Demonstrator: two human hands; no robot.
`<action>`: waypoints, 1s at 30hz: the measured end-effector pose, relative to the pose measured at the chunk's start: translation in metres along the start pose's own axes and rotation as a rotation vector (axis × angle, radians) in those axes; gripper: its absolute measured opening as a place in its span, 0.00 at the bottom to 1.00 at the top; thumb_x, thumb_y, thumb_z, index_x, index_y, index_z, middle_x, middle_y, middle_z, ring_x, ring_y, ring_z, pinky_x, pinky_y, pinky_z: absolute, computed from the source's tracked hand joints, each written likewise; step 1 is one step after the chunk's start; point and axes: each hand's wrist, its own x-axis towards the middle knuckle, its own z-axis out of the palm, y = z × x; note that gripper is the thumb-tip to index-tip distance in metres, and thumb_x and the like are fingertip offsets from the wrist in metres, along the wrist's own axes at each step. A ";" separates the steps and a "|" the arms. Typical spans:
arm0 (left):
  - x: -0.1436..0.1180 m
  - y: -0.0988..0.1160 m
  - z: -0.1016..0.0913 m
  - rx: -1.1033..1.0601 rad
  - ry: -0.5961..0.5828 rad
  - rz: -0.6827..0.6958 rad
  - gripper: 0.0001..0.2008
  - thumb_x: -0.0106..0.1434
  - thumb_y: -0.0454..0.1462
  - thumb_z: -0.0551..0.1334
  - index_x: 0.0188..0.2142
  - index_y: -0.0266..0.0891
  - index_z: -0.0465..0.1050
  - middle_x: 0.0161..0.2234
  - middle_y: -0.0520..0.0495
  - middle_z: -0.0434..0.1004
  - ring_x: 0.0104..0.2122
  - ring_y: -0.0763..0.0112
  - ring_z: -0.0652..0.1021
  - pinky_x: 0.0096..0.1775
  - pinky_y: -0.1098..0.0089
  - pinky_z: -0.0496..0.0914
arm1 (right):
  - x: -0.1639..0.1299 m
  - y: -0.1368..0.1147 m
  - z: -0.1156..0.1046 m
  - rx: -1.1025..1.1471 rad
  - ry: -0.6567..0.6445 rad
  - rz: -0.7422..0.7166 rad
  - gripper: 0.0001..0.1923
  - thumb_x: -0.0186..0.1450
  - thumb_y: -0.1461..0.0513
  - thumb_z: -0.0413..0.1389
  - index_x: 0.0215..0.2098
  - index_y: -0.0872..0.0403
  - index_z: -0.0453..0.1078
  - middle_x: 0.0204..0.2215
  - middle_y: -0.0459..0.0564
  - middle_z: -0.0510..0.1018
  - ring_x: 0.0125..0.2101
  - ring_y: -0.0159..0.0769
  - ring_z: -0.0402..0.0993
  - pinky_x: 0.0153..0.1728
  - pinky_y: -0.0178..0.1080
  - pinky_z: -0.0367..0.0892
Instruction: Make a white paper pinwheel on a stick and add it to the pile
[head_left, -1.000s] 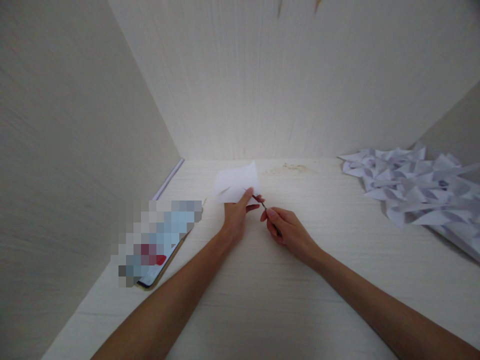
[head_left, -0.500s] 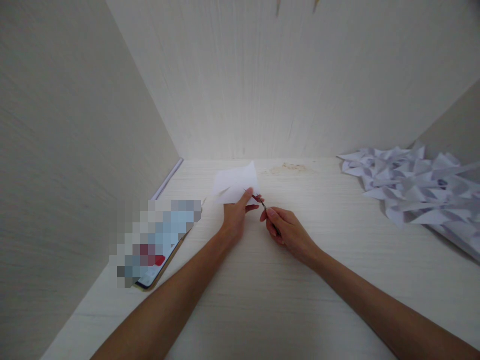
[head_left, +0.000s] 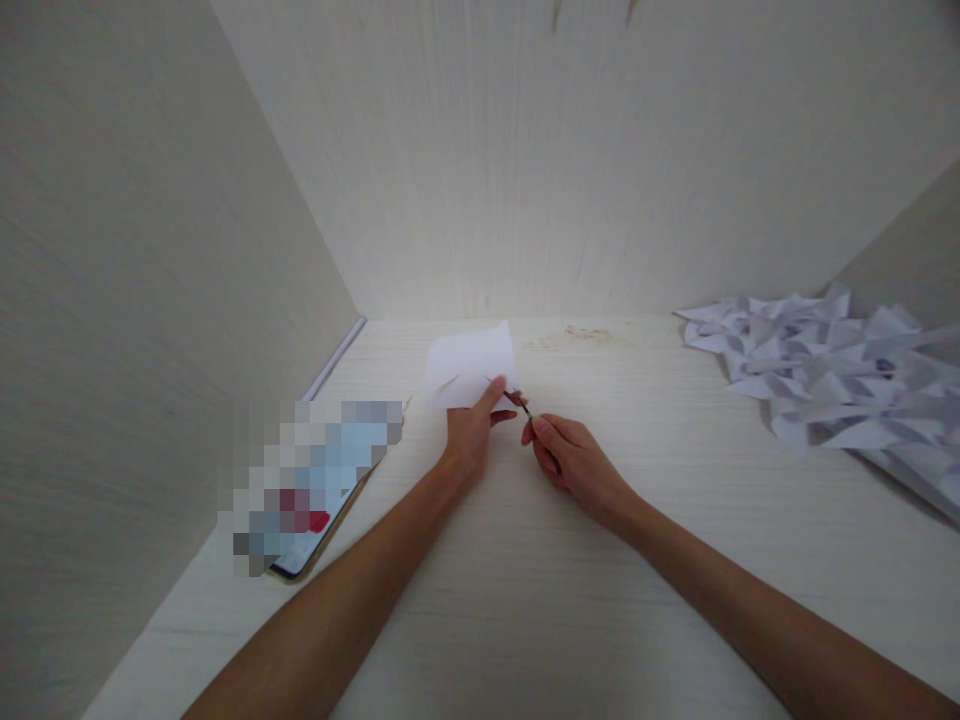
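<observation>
A white sheet of paper (head_left: pixel 469 355) is pinched near its right front corner by my left hand (head_left: pixel 474 430), thumb on top and fingers underneath. A slit shows in the paper toward its left front corner. My right hand (head_left: pixel 566 455) is closed around a small pair of scissors (head_left: pixel 526 408), whose thin dark blades reach the paper beside my left thumb. The handles are mostly hidden inside my right fingers.
A phone (head_left: pixel 322 530), partly blurred out, lies on the pale table (head_left: pixel 555 600) to the left. Folded white paper pinwheels (head_left: pixel 825 370) are heaped at the right. A thin white roll (head_left: pixel 334 360) rests along the left wall, and a panel (head_left: pixel 487 180) rises at the back.
The fingers of my right hand have closed further on the scissors, and the dark handle no longer shows beneath them. The paper has shifted slightly; my left hand stays nearly still.
</observation>
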 end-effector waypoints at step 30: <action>0.009 0.005 -0.008 0.012 -0.082 -0.048 0.13 0.38 0.40 0.68 0.18 0.36 0.67 0.17 0.56 0.67 0.18 0.81 0.66 0.19 0.79 0.59 | 0.007 0.003 -0.003 0.524 0.454 -0.094 0.14 0.46 0.61 0.61 0.19 0.54 0.57 0.06 0.32 0.55 0.07 0.18 0.46 0.08 0.26 0.39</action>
